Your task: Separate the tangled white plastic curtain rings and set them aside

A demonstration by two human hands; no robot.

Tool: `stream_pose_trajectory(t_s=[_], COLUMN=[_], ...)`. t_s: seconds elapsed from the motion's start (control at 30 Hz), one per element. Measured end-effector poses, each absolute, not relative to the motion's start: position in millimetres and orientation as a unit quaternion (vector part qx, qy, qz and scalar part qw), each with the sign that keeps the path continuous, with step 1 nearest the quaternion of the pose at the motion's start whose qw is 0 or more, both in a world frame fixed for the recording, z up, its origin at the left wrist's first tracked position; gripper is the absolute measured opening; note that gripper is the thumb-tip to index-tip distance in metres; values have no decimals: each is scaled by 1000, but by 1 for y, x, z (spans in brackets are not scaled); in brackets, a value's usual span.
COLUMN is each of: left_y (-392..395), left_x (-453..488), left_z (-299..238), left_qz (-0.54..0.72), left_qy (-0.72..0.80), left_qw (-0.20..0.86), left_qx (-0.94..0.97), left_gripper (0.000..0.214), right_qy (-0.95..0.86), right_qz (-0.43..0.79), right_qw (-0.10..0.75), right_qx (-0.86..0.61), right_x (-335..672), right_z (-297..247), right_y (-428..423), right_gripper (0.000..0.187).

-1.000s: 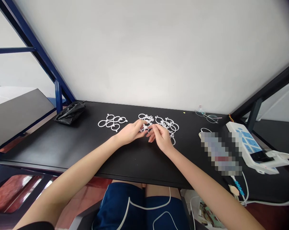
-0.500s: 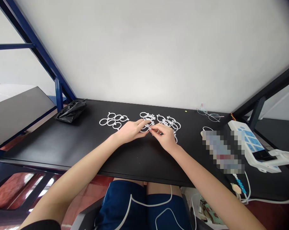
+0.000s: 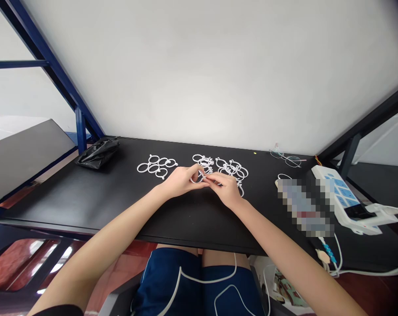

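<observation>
Head: ring [image 3: 197, 181] within left grip [image 3: 179, 181]

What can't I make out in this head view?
Head view:
Held ring: partly covered by the left grip and right grip.
Right ring pile: partly hidden behind the right grip.
Item beside the power strip: pixelated, so its detail is lost.
Black bag: opaque folds hide any contents.
Left sleeve: cut off by the bottom edge.

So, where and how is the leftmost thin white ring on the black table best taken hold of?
Probably by its left rim, pinched from the left: the ring appears to lie flat, and the neighbouring white rings crowd it from the right.
</observation>
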State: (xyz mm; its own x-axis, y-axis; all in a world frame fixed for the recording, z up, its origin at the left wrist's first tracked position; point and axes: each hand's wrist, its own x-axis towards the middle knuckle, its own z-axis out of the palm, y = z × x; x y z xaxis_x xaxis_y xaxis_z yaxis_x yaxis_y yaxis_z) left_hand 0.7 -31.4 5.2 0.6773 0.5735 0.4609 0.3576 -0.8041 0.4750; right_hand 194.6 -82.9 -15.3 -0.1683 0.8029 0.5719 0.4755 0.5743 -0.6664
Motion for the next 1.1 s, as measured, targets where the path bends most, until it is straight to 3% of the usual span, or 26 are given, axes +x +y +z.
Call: stream_pose_trajectory(t_s=[0.83, 1.1], left_y=[-31, -32], left_x=[1, 3], left_z=[2, -1], left_qz=[302, 339], left_qy=[264, 246], left_qw=[137, 55], left_qx=[906, 906], left_gripper=[44, 42], right_qy=[-736, -745], right_qz=[149, 154], right_qw=[481, 479], right_qx=[-452, -437], right_x=[193, 193], right_z=[-11, -11], right_y=[-87, -87], right_gripper=[23, 21])
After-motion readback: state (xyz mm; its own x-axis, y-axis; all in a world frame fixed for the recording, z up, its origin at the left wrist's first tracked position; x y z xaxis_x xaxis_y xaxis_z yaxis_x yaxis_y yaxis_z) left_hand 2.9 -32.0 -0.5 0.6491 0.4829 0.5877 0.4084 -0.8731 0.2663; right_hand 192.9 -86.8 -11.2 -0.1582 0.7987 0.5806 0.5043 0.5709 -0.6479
